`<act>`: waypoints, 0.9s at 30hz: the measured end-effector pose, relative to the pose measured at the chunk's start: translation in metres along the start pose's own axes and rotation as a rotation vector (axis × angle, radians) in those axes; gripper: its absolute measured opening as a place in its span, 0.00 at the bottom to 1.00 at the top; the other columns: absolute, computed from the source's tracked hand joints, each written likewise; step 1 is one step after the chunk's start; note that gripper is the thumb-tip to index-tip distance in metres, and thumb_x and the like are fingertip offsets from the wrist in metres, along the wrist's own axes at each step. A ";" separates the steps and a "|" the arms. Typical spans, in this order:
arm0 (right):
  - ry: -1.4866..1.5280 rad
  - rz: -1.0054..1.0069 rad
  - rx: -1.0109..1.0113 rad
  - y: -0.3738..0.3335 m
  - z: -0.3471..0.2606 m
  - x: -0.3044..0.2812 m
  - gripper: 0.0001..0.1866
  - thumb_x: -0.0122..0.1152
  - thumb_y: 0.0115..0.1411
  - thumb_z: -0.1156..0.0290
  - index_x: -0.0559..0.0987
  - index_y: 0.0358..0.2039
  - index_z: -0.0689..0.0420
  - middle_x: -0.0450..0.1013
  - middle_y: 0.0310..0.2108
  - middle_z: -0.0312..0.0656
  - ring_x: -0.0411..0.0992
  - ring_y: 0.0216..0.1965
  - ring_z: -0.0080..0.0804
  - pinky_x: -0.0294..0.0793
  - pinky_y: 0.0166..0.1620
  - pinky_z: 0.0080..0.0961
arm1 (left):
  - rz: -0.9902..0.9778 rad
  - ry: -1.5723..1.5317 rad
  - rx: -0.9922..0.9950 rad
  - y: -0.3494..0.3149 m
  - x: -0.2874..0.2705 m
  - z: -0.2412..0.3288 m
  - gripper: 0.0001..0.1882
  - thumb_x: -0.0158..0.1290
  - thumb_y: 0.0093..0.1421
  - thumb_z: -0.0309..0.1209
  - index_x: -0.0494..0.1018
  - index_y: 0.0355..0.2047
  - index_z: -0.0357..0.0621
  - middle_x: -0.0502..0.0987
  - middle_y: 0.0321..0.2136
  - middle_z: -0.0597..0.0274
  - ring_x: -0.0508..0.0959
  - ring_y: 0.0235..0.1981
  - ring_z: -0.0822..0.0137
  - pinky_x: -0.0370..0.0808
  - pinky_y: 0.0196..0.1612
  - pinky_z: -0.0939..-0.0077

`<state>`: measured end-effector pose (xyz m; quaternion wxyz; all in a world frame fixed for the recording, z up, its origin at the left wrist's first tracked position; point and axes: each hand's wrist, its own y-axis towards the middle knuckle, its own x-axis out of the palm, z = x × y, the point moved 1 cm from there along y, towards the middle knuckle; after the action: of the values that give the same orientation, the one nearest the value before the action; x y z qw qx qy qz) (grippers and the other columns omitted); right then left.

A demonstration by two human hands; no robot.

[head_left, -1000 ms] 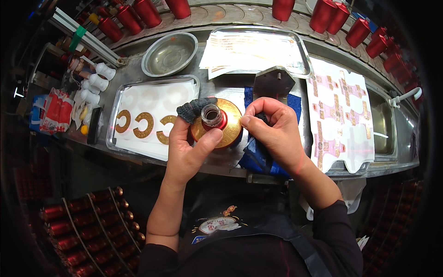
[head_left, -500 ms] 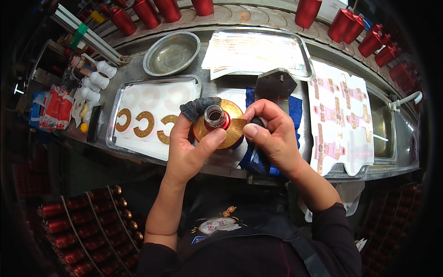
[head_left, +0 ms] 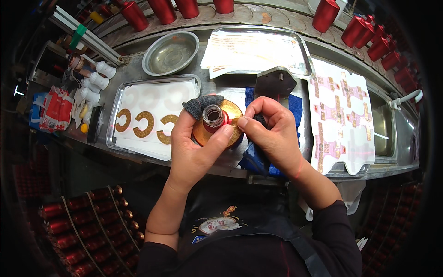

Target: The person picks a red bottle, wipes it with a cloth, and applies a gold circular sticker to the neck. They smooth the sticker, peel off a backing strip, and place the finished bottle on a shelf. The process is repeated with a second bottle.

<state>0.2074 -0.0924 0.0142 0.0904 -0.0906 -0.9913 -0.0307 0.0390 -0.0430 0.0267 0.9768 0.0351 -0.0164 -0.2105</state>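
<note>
My left hand [head_left: 196,150] is wrapped round a red bottle with a clear, open, threaded neck [head_left: 213,115]; its thumb rests beside the neck and a dark knit cover sits on a finger. A gold C-shaped decal [head_left: 201,135] lies round the bottle's shoulder. At the shoulder's right side, my right hand [head_left: 274,131] pinches the decal's end between thumb and forefinger. Dark cloth shows on a finger of this hand too. Below the hands, the bottle's body is mostly hidden. Blue cloth [head_left: 295,111] and a dark angled metal stand [head_left: 275,84] are just beyond my right hand.
Left, a tray [head_left: 114,121] holds paper with gold C-shaped decals. Behind are a metal bowl [head_left: 170,54] and a tray [head_left: 304,55] of printed sheets. Right, a decal sheet [head_left: 341,117] lies beside a sink [head_left: 384,131]. Red bottles [head_left: 187,8] line a conveyor; more are stacked below left.
The decal's raised end at the right has come down against the shoulder under my right thumb. The bottle's neck leans slightly more left. The conveyor bottles have shifted to the right.
</note>
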 end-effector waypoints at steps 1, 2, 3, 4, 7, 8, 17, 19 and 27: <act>-0.013 0.015 -0.030 0.001 0.001 0.001 0.06 0.64 0.61 0.74 0.75 0.33 0.60 0.72 0.32 0.30 0.67 0.34 0.12 0.68 0.38 0.12 | -0.008 -0.001 0.001 0.000 0.001 0.000 0.26 0.63 0.58 0.25 0.70 0.56 0.35 0.76 0.47 0.60 0.76 0.49 0.73 0.73 0.54 0.75; -0.027 0.030 -0.060 0.001 0.001 0.001 0.06 0.64 0.62 0.75 0.74 0.34 0.59 0.70 0.32 0.29 0.66 0.34 0.12 0.67 0.38 0.11 | -0.010 -0.007 -0.009 -0.001 0.002 0.000 0.26 0.62 0.58 0.25 0.70 0.56 0.36 0.76 0.47 0.60 0.76 0.48 0.73 0.73 0.54 0.75; 0.029 0.047 -0.040 0.001 0.002 0.001 0.07 0.65 0.61 0.74 0.74 0.34 0.59 0.70 0.33 0.29 0.66 0.34 0.12 0.66 0.38 0.12 | -0.009 -0.016 -0.023 -0.001 0.002 0.000 0.26 0.62 0.58 0.25 0.70 0.56 0.36 0.76 0.47 0.60 0.76 0.48 0.73 0.73 0.54 0.76; 0.085 0.063 -0.021 0.002 0.002 0.001 0.08 0.65 0.61 0.73 0.73 0.35 0.58 0.69 0.33 0.29 0.65 0.35 0.12 0.66 0.39 0.12 | -0.012 -0.010 -0.005 -0.002 0.002 0.000 0.25 0.62 0.58 0.25 0.70 0.56 0.36 0.76 0.47 0.60 0.76 0.48 0.72 0.73 0.54 0.75; -0.010 0.048 0.066 0.002 0.003 0.001 0.11 0.67 0.61 0.71 0.72 0.37 0.58 0.68 0.34 0.29 0.65 0.36 0.12 0.66 0.39 0.12 | -0.024 -0.036 0.016 -0.002 0.000 -0.001 0.25 0.61 0.59 0.27 0.69 0.56 0.37 0.75 0.48 0.59 0.75 0.50 0.71 0.73 0.55 0.75; -0.085 0.036 0.099 0.003 0.004 0.000 0.11 0.67 0.61 0.71 0.72 0.38 0.57 0.68 0.34 0.29 0.65 0.36 0.12 0.66 0.39 0.13 | -0.038 -0.067 0.013 -0.002 -0.002 -0.001 0.25 0.60 0.59 0.27 0.69 0.57 0.37 0.75 0.48 0.59 0.75 0.50 0.71 0.72 0.55 0.74; -0.072 -0.036 0.034 0.007 0.009 0.000 0.15 0.68 0.61 0.68 0.72 0.42 0.60 0.69 0.37 0.32 0.67 0.41 0.14 0.69 0.44 0.14 | -0.048 -0.054 0.027 -0.002 -0.005 -0.006 0.26 0.59 0.60 0.29 0.68 0.58 0.37 0.74 0.50 0.58 0.74 0.52 0.69 0.71 0.57 0.72; -0.066 -0.050 0.049 0.004 0.008 -0.002 0.17 0.69 0.61 0.67 0.72 0.43 0.61 0.69 0.38 0.33 0.67 0.42 0.15 0.69 0.44 0.13 | -0.050 -0.051 0.032 -0.003 -0.005 -0.006 0.27 0.59 0.60 0.29 0.68 0.59 0.37 0.74 0.51 0.58 0.74 0.53 0.69 0.71 0.57 0.72; -0.151 -0.085 0.005 -0.004 0.008 -0.004 0.23 0.72 0.58 0.67 0.71 0.49 0.60 0.67 0.43 0.34 0.66 0.44 0.15 0.68 0.41 0.11 | -0.031 -0.053 0.038 -0.004 -0.003 -0.007 0.27 0.59 0.60 0.30 0.68 0.59 0.36 0.74 0.51 0.57 0.74 0.53 0.69 0.70 0.58 0.71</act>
<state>0.2091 -0.0963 0.0055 0.0142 -0.0502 -0.9983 -0.0252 0.0350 -0.0445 0.0195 0.9719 0.0482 -0.0455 -0.2259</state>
